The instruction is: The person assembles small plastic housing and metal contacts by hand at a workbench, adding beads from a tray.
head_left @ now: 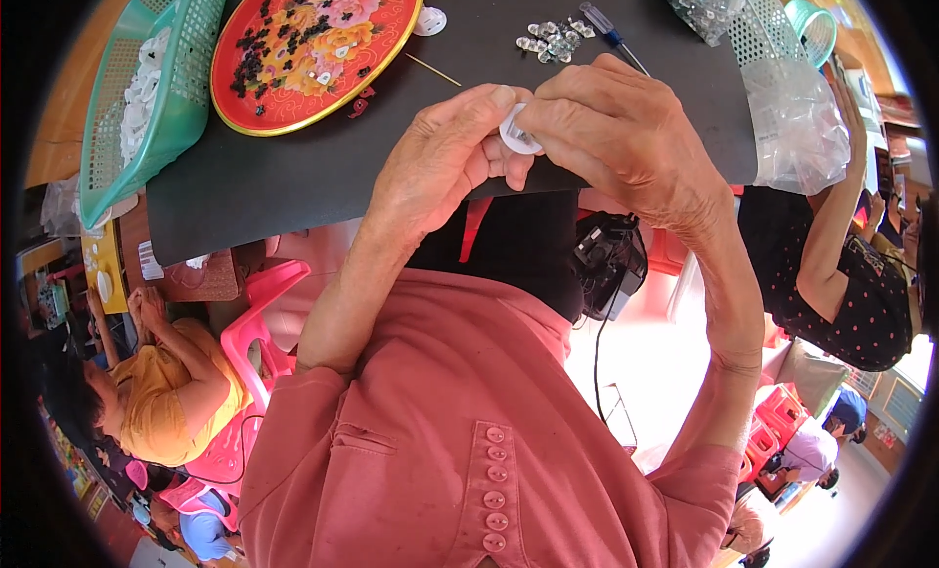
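Observation:
Over the near edge of the black table (pixel 323 177), both hands meet at a small white plastic disc (pixel 519 143). My left hand (pixel 445 147) pinches the disc between thumb and fingers. From the other side, the closed fingers of my right hand (pixel 626 128) press on its face and right edge. A small greyish spot shows beside the right fingertips; what it is I cannot make out. Just beyond the hands lie a pile of small clear plastic pieces (pixel 556 42) and a screwdriver (pixel 611 35) with a dark blue handle. A thin wooden stick (pixel 433 70) lies to their left.
A red flowered tray (pixel 284 118) holds many small black parts. Left of it stands a green basket (pixel 181 98) of white pieces. More white discs (pixel 430 21) lie beyond. Clear plastic bags (pixel 797 118) sit at the right. Other people (pixel 176 392) sit on both sides.

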